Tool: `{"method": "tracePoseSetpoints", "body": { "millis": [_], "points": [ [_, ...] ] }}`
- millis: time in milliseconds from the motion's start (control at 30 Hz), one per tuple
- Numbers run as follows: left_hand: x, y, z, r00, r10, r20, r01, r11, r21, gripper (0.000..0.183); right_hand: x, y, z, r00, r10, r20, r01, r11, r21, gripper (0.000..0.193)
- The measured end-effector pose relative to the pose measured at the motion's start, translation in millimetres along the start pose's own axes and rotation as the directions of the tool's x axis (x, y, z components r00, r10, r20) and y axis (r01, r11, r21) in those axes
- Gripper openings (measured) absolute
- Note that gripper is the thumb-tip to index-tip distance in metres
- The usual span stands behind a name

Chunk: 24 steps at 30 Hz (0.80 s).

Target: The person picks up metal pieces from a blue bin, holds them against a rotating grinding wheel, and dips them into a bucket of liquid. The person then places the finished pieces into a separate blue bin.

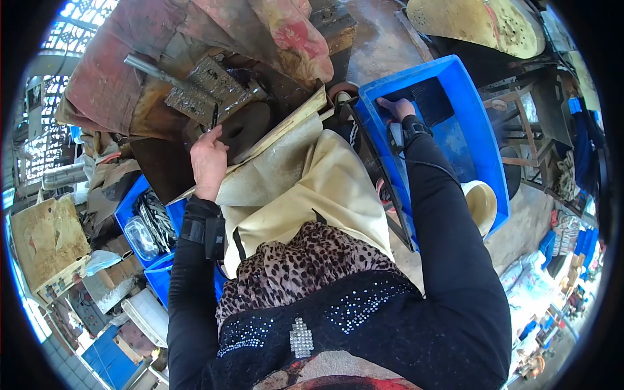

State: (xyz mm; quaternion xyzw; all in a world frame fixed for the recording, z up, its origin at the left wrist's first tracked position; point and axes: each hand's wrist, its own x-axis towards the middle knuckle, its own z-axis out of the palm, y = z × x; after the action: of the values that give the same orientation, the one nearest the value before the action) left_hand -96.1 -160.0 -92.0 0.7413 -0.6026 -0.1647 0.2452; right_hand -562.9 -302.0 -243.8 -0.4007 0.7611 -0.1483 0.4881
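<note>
My left hand (209, 162) is closed, pinching a thin dark strip (215, 116) between thumb and fingers. It is beside a dark round wheel (246, 127), below a wet, grimy metal block (218, 84) with a bar sticking out. My right hand (398, 108) reaches into the far end of a blue plastic bin (465, 140). Its thumb is stretched out to the left, and nothing shows in its grasp; the fingertips are partly hidden. Right of it in the bin is a stack of thin dark pieces (432, 102).
A cream bowl-like container (480, 207) sits in the bin's near end. A worn board (286, 133) and a cream apron (331, 185) cover my lap. Another blue bin (133, 218) with dark strips stands at left. Stained cloth (175, 39) hangs behind the wheel.
</note>
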Motion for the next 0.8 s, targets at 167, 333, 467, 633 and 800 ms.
{"method": "tracePoseSetpoints", "body": {
  "millis": [167, 333, 467, 633, 800],
  "points": [
    [-1.4, 2.8, -1.6, 0.999, -0.051, 0.007, 0.051, 0.998, -0.032, 0.037, 7.2, 1.7, 2.8, 0.997, -0.071, -0.025, 0.063, 0.968, -0.244, 0.051],
    [-0.7, 3.6, -1.0, 0.999, -0.039, 0.026, 0.04, 0.999, -0.022, 0.038, 11.5, 9.4, -2.5, 1.0, 0.002, 0.005, -0.001, 0.984, -0.181, 0.051],
    [-1.9, 5.5, -2.5, 0.998, -0.051, 0.032, 0.052, 0.998, -0.041, 0.038, 17.4, 13.3, -2.1, 1.0, 0.0, 0.012, 0.002, 0.983, -0.183, 0.05],
    [-2.1, 6.2, -2.1, 0.999, -0.05, 0.018, 0.051, 0.996, -0.075, 0.038, 15.1, 7.2, -4.0, 0.999, -0.013, 0.029, 0.018, 0.985, -0.173, 0.048],
    [-1.8, 13.7, -2.6, 0.997, -0.078, 0.03, 0.08, 0.994, -0.077, 0.037, 2.2, -8.3, -10.4, 0.998, 0.044, 0.042, -0.034, 0.975, -0.218, 0.051]
  ]
}}
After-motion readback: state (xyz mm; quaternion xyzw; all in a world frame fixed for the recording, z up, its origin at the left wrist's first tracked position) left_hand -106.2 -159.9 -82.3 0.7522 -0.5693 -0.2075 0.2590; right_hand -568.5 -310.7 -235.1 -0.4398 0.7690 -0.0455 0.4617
